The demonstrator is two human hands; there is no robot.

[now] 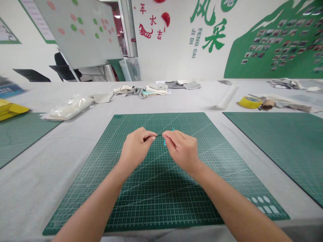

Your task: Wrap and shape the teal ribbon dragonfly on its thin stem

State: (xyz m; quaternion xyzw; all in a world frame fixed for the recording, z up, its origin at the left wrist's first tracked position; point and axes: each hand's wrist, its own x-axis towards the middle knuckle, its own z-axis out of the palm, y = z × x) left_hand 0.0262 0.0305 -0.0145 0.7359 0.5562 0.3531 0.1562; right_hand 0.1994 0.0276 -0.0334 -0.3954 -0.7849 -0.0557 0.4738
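On the near part of the pale cloth-covered desk point(73, 144) lies a green rectangular cutting mat point(156, 191) with a white grid. Above it, the left hand point(136, 146) and right hand point(183, 148) pinch a thin dark strand point(159, 135), its short visible stretch running between their fingertips. A bright blue piece point(165, 142) shows, partly hidden, behind the right hand; whether it is held, I cannot tell. Farther off sit a clear plastic packet point(69, 107), left, and a round yellow roll point(249, 102), right.
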